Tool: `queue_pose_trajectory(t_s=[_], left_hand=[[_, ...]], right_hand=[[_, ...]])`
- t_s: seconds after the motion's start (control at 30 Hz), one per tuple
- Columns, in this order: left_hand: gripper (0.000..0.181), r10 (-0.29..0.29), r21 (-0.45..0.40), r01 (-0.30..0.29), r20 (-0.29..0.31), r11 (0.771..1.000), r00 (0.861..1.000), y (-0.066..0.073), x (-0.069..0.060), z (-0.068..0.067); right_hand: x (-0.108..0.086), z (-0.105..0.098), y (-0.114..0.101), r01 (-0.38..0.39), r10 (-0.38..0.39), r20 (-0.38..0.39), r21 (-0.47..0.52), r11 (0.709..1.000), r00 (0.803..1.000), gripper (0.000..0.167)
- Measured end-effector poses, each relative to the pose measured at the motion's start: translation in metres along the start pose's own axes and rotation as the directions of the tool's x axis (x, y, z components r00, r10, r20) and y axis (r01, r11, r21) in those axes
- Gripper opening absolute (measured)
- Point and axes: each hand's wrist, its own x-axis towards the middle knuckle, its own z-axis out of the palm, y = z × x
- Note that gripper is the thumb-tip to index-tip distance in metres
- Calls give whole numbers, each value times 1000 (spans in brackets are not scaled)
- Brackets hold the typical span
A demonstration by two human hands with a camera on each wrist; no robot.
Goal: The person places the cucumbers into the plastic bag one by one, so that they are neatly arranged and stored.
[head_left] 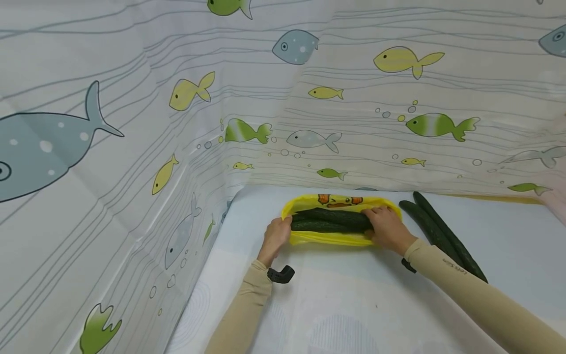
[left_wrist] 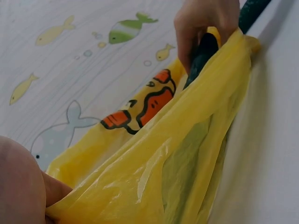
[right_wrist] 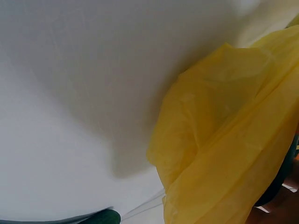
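near the table's (head_left: 329,290) far edge, the left hand (head_left: 276,236) pinches one yellow plastic bag (head_left: 329,239) holding two cucumbers (head_left: 327,222); the right hand (head_left: 389,228) grasps their right ends; two more cucumbers (head_left: 428,227) lie rightward; the right sleeve (head_left: 451,278) seems to read "let's slim"

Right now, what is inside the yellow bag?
In the head view, at least two cucumbers lie inside; the right hand partly covers them, and the front of the bag hides whatever lies beneath.

four cucumbers (head_left: 448,235), one bag (head_left: 327,239)
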Motion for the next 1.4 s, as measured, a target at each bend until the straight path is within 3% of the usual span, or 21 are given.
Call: queue_pose_trajectory(t_s=[0.3, 0.63, 1.03, 1.4], left_hand=[[45, 11, -4, -11, -14, 1000, 1000, -1, 1, 0], [44, 10, -32, -11, -15, 999, 1000, 0, -1, -2], [44, 10, -30, -11, -25, 999, 1000, 0, 0, -3], [45, 17, -39, -18, -19, 999, 1000, 1, -2, -3]], right_hand=[[0, -10, 2, -49, 49, 68, -10, 999, 996, 81], [-1, -18, -3, -52, 52, 88, 1, 999, 995, 93], [-10, -26, -8, -32, 20, 126, 88, 996, 992, 79], [-33, -46, -9, 50, -60, 63, 143, 989, 996, 64]])
